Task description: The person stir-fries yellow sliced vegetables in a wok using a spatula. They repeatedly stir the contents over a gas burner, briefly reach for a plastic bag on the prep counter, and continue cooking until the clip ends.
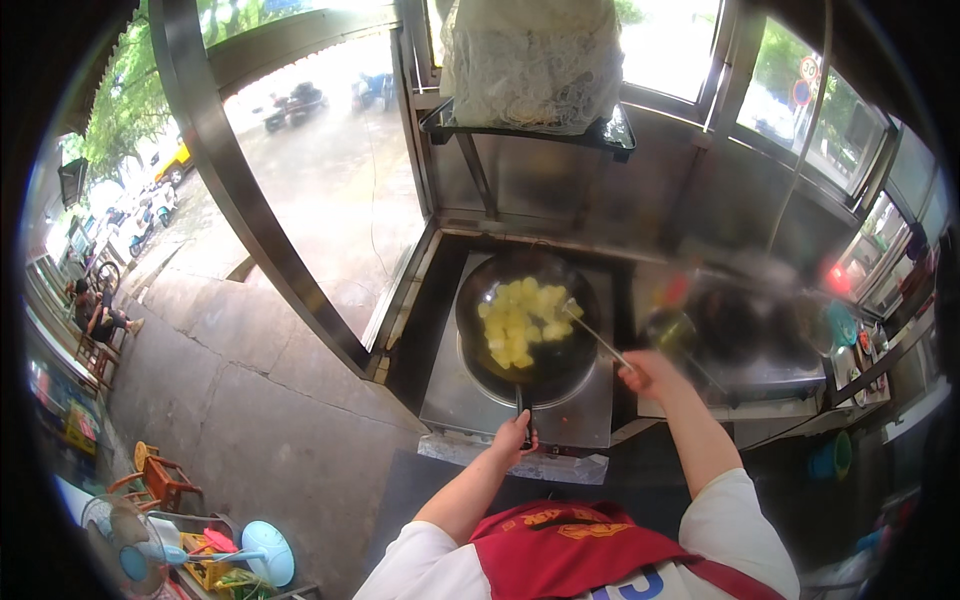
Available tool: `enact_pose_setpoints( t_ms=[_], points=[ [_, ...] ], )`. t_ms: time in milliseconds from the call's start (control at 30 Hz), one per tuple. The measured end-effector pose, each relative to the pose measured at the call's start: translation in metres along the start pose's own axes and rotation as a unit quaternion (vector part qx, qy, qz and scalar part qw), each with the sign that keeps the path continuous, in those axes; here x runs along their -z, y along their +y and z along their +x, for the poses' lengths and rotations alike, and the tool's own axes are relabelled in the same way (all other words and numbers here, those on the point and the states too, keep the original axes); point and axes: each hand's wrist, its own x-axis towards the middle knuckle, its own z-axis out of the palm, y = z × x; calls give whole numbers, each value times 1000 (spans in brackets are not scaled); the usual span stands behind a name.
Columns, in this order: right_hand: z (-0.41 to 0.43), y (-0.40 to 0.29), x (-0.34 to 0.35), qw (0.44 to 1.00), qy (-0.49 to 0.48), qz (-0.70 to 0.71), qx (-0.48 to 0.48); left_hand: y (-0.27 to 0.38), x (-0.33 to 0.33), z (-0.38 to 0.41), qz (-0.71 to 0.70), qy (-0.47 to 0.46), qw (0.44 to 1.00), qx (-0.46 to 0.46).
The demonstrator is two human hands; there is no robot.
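Note:
A dark wok (555, 371) rests on a steel stove (442, 390) in front of me, with many pale yellow food chunks (514, 322) inside, perhaps potato. My left hand (516, 435) grips the wok's black handle (520, 401), thumb on top. My right hand (646, 375) is closed around the long metal handle of a cooking utensil (600, 339). The utensil's head lies in the wok, against the chunks on their right side; its exact shape is too small to tell.
A steel counter at right holds a ladle or small pan (671, 330) and blurred dark pots. Above the stove, a rack (525, 133) carries a lace-covered load (536, 67). A metal post (262, 210) stands left. A fan (124, 540), stools (161, 480) and a seated person (97, 315) are farther left.

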Motion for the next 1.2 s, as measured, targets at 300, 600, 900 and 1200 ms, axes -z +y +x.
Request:
enact_pose_setpoints(
  t_ms=[300,600,900,1200],
  points=[
    [-46,-74,-47,740,-11,-672,38,4,-3,-2,3,48,999,-4],
    [15,17,-115,573,21,-794,202,2,-9,-3,9,18,1000,-15],
    [54,30,-107,923,53,-361,124,0,10,3,-6,32,999,-13],
    [-32,-45,-54,872,29,-484,70,-2,-1,3,-90,14,996,1]
  ],
)
